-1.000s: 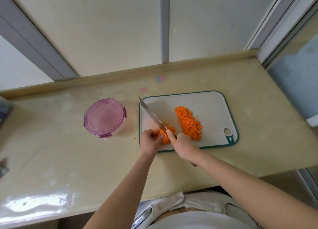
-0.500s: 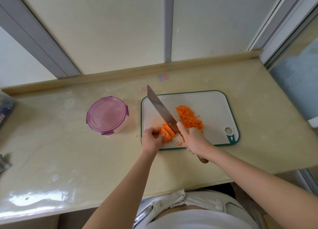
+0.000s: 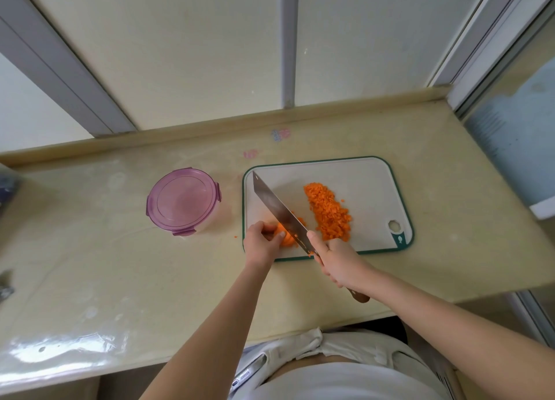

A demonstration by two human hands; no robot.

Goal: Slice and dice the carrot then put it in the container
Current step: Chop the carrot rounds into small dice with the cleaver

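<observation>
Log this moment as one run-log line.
stage: slicing | left hand: holds carrot piece on cutting board | right hand: grips knife | diced pile: on board | container: lidded, beside board

Glossy beige countertop, low ledge along its far edge, cream wall panels split by grey strips

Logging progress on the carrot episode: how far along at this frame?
Done: a pile of diced carrot lies on the cutting board. In hand: the left hand holds a carrot piece while the right hand holds the knife across it. Left: dice that piece, then move everything into the container, whose purple lid is on.
</observation>
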